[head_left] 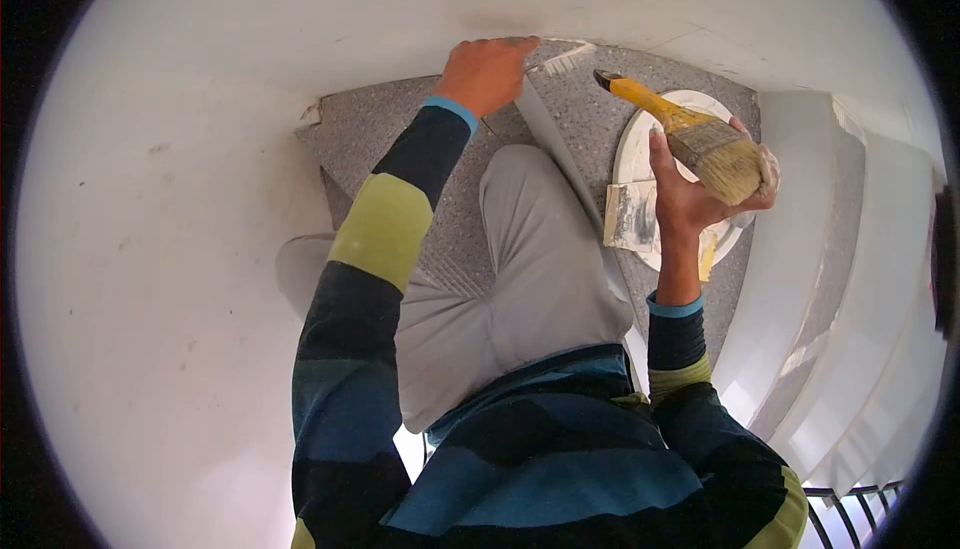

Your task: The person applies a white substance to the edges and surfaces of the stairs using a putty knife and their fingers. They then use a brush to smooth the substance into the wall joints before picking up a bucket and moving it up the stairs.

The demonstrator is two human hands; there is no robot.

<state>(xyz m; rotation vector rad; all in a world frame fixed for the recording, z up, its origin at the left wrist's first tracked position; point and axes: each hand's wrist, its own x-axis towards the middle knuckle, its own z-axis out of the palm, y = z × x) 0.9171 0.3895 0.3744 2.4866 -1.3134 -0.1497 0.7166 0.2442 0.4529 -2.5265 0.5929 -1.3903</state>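
My left hand [485, 77] is at the foot of the white wall, its index finger stretched along the seam where the wall meets the grey speckled step [390, 114]. The other fingers curl under, and whatever they may hold is hidden. In my right hand [695, 199] is a wide paintbrush [715, 149] with a yellow handle and pale bristles, tilted with its dark handle end up and left. Below that hand sits a round white tub [632, 144]. A broad, paint-smeared flat blade [632, 217] lies across its left rim.
The curved white wall [160, 199] closes in on the left and ahead. White smears [568, 57] mark the step by the seam. More steps with white risers [800, 199] drop away at right, toward a dark railing [855, 509]. My bent knee [525, 189] lies between my arms.
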